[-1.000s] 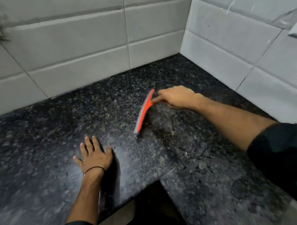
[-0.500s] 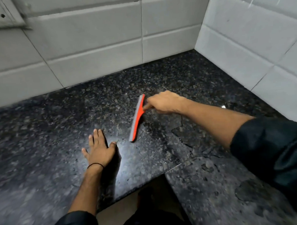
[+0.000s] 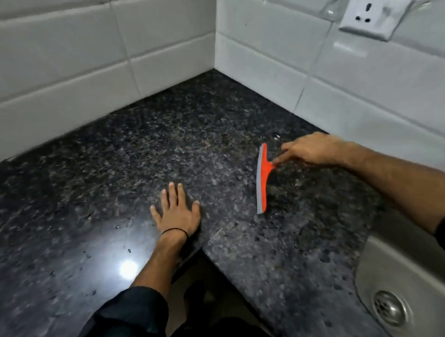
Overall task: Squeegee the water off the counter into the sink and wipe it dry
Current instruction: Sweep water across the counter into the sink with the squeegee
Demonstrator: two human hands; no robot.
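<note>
- Orange squeegee with a grey rubber strip stands on the black speckled stone counter, right of the middle.
- Its long blade runs from near to far, with the grey strip on the left side.
- The right hand holds the squeegee's short handle. Its fingers pinch the handle, and the hand hides most of it.
- The left hand lies flat on the counter, palm down. Its fingers are straight and a little spread, and it holds nothing.
- A thin black band goes round the left wrist.
- The left hand is close to the inner corner of the counter's front edge, left of the squeegee and apart from it.
- A grey metal sink sits at the bottom right, with a round drain in it. The squeegee is well apart from it.
- Wet patches show on the counter between the squeegee and the sink.
- White wall tiles meet in a corner behind the counter.
- A white socket is on the right wall.
- A bright spot of light shines on the counter near the left arm.
</note>
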